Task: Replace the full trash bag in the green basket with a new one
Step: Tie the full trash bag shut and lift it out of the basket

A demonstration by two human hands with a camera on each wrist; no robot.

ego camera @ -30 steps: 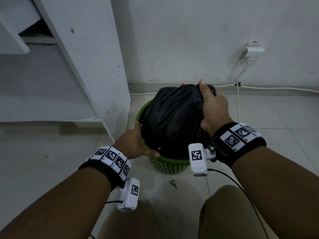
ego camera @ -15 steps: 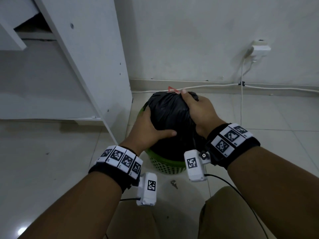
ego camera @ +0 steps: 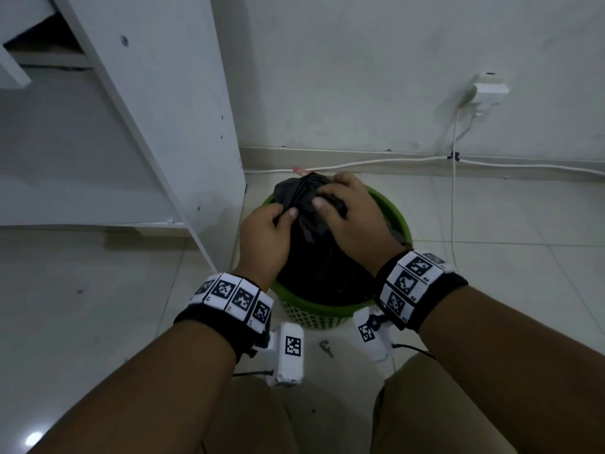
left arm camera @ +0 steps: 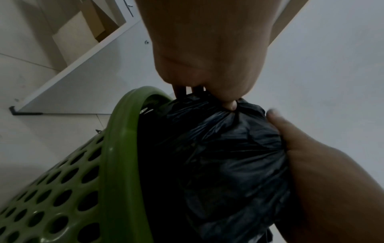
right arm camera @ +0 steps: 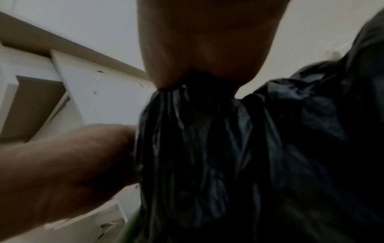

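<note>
A full black trash bag [ego camera: 314,257] sits in the green perforated basket [ego camera: 314,314] on the tiled floor. My left hand [ego camera: 266,235] pinches the gathered plastic at the bag's neck, thumb toward the middle. My right hand [ego camera: 352,217] grips the bunched top from the right, fingers curled over it. In the left wrist view the left hand [left arm camera: 207,65] pinches the black bag [left arm camera: 218,164] above the basket's rim [left arm camera: 120,148]. The right wrist view shows the right hand [right arm camera: 205,49] clenching the bag's twisted neck [right arm camera: 187,131], with the left hand [right arm camera: 62,172] beside it.
A white cabinet panel [ego camera: 170,109] stands just left of the basket. White cables [ego camera: 455,191] run along the baseboard and down from a wall socket [ego camera: 487,90] at the right. A small scrap [ego camera: 325,347] lies on the floor in front of the basket. My knees are below.
Both hands have moved up and inward from the bag's sides to its top, gathering the plastic into a neck. The right side of the basket's rim now shows.
</note>
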